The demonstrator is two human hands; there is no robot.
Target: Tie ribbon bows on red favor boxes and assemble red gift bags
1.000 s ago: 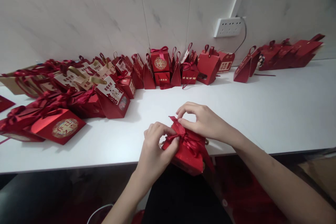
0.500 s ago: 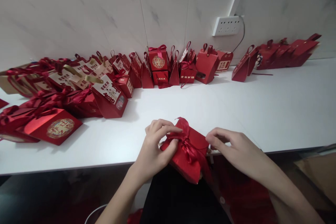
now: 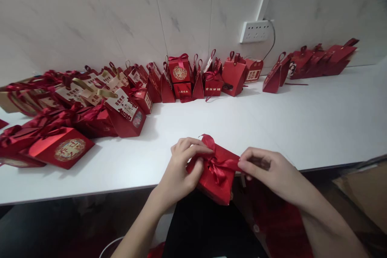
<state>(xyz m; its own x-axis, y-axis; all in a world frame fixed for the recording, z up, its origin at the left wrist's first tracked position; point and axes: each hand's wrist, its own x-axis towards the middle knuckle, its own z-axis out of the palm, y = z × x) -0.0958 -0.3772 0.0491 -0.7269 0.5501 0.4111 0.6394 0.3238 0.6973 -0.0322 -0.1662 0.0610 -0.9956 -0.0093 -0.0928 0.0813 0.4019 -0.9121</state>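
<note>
A red gift box (image 3: 211,187) rests at the front edge of the table, tilted toward me. Around it runs a shiny red ribbon (image 3: 218,171), knotted on top with loops and loose tails. My left hand (image 3: 185,163) is closed at the left of the knot, thumb and fingers pinching the ribbon against the box. Between the thumb and fingers of my right hand (image 3: 266,165) is one ribbon tail, pulled out to the right of the knot. The underside of the box is hidden.
Several finished-looking red boxes with ribbons (image 3: 65,147) crowd the left of the white table (image 3: 290,129). More red boxes (image 3: 234,74) line the tiled wall, some stacked. A power strip (image 3: 255,32) hangs above them. Cardboard (image 3: 364,193) lies below at right.
My right hand has taken hold of a ribbon tail that hung over the front of the box and drawn it out to the right. My left hand has shifted only slightly.
</note>
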